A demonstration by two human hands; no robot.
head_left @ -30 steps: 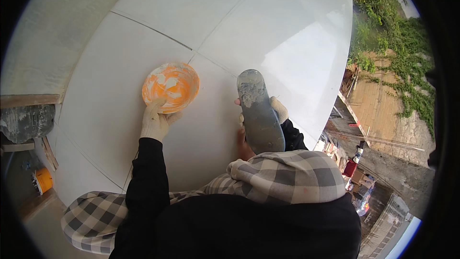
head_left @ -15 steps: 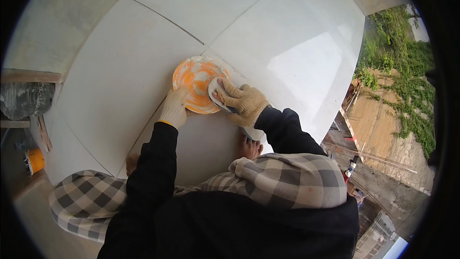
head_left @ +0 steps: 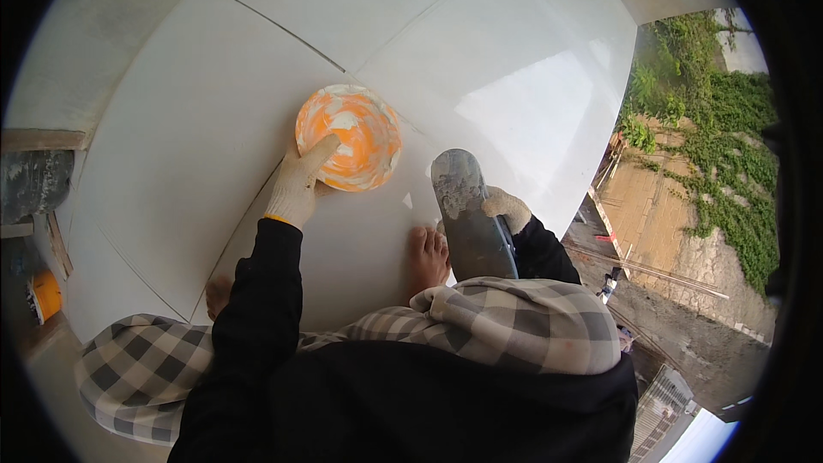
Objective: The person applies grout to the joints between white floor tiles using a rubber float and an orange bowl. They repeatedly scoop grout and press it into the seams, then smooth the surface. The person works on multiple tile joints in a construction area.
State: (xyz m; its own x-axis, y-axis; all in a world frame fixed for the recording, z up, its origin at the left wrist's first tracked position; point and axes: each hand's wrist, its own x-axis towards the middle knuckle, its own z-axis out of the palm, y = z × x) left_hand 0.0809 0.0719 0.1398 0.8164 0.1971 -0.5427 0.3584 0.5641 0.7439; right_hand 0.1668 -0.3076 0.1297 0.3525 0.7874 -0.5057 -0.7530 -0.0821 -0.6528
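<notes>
My left hand (head_left: 302, 176), in a pale knitted glove, grips the near left rim of an orange plate (head_left: 370, 159) smeared with white paste. Its thumb lies over the inside of the plate. At the right, my gloved right hand (head_left: 507, 208) is closed on the side edge of a long, dark, flat pad with a rounded end (head_left: 467, 227), shaped like a shoe sole. Grey-white residue coats the pad's far end. Its near end reaches my knee, and most of the right-hand fingers are hidden. Large pale tiles (head_left: 197, 111) lie beneath, with dark and light joints between them.
My bare foot (head_left: 426, 259) is on the tiles between the plate and the pad. A small white fleck (head_left: 407, 201) lies near it. An orange bucket (head_left: 45, 295) and a dark container (head_left: 36, 186) stand at far left. Beyond the right edge are a lower yard and greenery (head_left: 729, 154).
My right hand has drawn the pad away from the plate, toward me and to the right, turning its broad face into view. The left hand keeps the plate, tilted slightly more upright.
</notes>
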